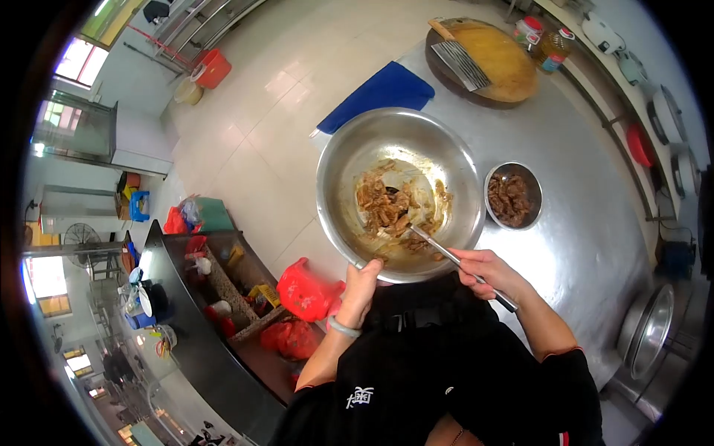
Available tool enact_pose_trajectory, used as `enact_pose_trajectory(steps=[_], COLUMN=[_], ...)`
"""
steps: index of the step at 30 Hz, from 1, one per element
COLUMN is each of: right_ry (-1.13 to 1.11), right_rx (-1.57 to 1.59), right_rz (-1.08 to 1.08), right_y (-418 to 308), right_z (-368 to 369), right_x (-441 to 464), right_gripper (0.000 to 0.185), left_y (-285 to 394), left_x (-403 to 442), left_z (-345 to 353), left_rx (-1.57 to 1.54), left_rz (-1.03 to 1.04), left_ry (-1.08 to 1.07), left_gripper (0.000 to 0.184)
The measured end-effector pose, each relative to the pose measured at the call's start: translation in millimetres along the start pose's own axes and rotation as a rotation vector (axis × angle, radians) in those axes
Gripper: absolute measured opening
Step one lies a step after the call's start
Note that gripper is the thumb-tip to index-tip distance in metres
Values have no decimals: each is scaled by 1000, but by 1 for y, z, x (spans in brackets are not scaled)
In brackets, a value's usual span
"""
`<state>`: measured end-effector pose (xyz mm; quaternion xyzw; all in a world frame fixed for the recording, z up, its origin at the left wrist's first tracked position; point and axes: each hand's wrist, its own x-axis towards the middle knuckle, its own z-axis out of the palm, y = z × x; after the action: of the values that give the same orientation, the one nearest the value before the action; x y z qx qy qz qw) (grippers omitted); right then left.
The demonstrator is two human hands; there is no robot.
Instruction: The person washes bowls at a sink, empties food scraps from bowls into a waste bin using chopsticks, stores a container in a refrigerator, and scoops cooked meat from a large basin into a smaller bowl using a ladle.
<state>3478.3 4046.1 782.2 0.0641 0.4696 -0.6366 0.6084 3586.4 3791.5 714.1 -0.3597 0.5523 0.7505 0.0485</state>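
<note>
A large steel mixing bowl (338, 160) stands at the near edge of the metal table, with sauced, light-brown meat pieces (387, 204) in its bottom. My left hand (361, 288) grips the bowl's near rim, thumb over the edge. In my right hand (489, 273) is a long-handled metal utensil (439, 247) with a dark handle end. It slants down into the meat, where its head is hidden. Just right of the mixing bowl, a small steel bowl (489, 195) holds darker brown meat pieces (510, 201).
Beyond the bowls are a blue cloth (379, 93), a round wooden chopping board (513, 59) carrying a cleaver (461, 65), and an oil bottle (554, 50). Left of me, a red plastic bag (306, 290) hangs by a dark counter (195, 327). Shelves line the right wall.
</note>
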Motion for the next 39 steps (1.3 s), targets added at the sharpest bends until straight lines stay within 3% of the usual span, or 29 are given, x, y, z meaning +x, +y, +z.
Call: enact_pose_trajectory(steps=[7,16,19,20,22,26,29,34,39], right_ry=[204,526,919,926,1217,1342,1404,1300,763], right_rx=[213,263,-155,-154,-1366,-1401,-1387,-1356,-1265], right_rz=[-148,-426,-336,-343,-677,-465,-559,-712,-767], right_y=[27,53,57,71,105,127,125,91,49], right_z=[-25,-35,-38,-53,-89,-98,-88,-70,-48], right_x=[-50,-126,-125,-114,-86,-55,-53,-54,-7], right_gripper=[49,47,47,47,51,58,60,58,52], left_y=[19,22,23,24,28,20,21,15,20], left_x=[-4,-5,-5,-6,-9,-6,-4,1,-3], left_z=[2,3,3,5,7,2,0,-3,0], left_rx=[1,-24,10,11,19,11,29,15,17], left_rz=[-7,-30,-54,-51,-23,-13,-18,-21,-4], left_ry=[-14,7,16,7,33,21,-28,-3,-18], left_gripper=[34,36,38,38,39,38,42,41,36])
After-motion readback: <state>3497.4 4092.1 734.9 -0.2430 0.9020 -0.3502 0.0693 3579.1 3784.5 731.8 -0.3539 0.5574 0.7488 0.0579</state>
